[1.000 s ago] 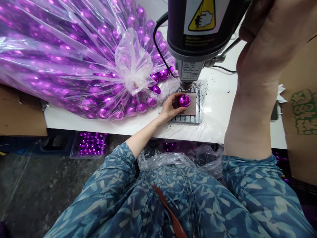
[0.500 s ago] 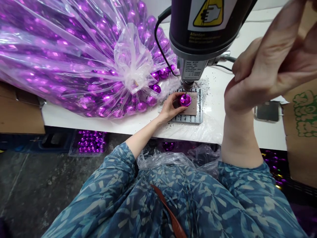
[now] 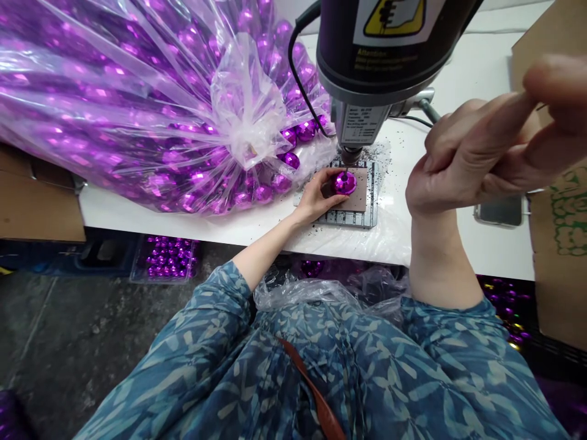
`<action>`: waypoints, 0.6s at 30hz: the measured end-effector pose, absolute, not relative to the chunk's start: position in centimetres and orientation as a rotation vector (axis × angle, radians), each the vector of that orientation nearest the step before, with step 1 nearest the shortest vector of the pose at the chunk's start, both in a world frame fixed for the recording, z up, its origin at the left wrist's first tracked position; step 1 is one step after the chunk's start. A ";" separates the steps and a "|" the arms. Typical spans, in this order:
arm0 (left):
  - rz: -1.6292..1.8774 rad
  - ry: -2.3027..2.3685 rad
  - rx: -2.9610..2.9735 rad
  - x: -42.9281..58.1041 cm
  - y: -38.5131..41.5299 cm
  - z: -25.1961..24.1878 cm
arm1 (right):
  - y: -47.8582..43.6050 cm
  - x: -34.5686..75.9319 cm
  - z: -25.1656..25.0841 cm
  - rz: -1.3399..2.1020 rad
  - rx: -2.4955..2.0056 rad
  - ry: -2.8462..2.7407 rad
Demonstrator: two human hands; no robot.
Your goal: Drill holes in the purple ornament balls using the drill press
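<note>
A shiny purple faceted ball [image 3: 345, 183] rests on a brown board [image 3: 358, 205] on the slotted metal base of a drill press [image 3: 376, 67]. My left hand [image 3: 317, 197] grips its left side between thumb and fingers. Directly above, the drill chuck [image 3: 351, 155] points down, with the bit at the ball's top. My right hand [image 3: 481, 146] is raised at the right of the machine, fingers curled. A metal feed lever [image 3: 428, 107] runs from the press into that hand; the grip itself is partly hidden.
A big clear plastic bag [image 3: 137, 122] of purple balls fills the left of the white table [image 3: 220, 229]. Dark shavings lie around the base. A phone [image 3: 499, 211] and cardboard box [image 3: 557, 263] are at the right. Below stands a clear bin [image 3: 167, 260] of purple balls.
My right hand has turned and come down slightly, its fingers more curled. My left hand keeps holding the ball under the bit. The whole view has shifted slightly.
</note>
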State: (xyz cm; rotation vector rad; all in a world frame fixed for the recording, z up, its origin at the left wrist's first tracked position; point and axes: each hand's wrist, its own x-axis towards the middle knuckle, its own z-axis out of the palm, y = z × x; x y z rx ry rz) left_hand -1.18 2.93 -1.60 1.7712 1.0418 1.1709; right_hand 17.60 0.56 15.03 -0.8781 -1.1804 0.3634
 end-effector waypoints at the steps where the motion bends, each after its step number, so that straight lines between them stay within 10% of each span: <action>1: 1.173 1.038 1.768 -1.2 2.9 -1.6 | 0.8 17.7 14.7 0.360 -0.868 -1.172; 18: 1.209 1.017 1.711 -1.0 2.9 -1.5 | 3.5 19.2 9.7 0.255 -0.805 -1.334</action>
